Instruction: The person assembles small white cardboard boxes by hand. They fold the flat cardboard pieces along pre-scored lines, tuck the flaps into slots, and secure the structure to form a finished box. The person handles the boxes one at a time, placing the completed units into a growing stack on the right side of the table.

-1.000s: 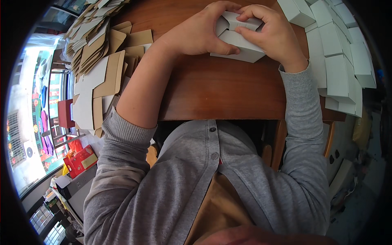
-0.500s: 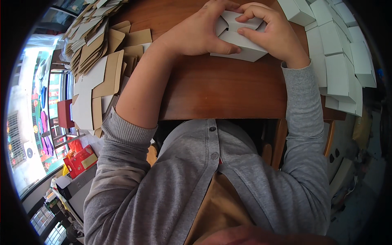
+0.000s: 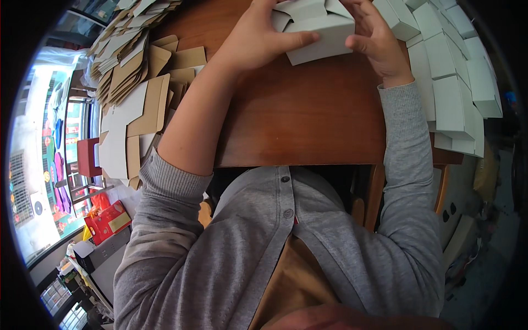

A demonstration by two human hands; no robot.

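A small white cardboard box (image 3: 322, 39) is between my hands at the far edge of the view, its top flaps folded over and partly raised at the left. My left hand (image 3: 263, 41) grips its left side, the thumb lying along the near face; the other fingers are mostly hidden or cut off. My right hand (image 3: 379, 44) curves around the right end, with its thumb tip at the near right corner and its fingers higher up the side.
Flat, unfolded box blanks (image 3: 132, 104), white outside and brown inside, are piled at the left of the wooden table (image 3: 297, 121). Finished-looking white boxes (image 3: 454, 93) stand stacked along the right edge. A red package (image 3: 108, 221) lies beyond the table, lower left.
The box has shifted away and slightly left, tilting so more of its near face shows. My right hand has moved off the top flaps to the right end.
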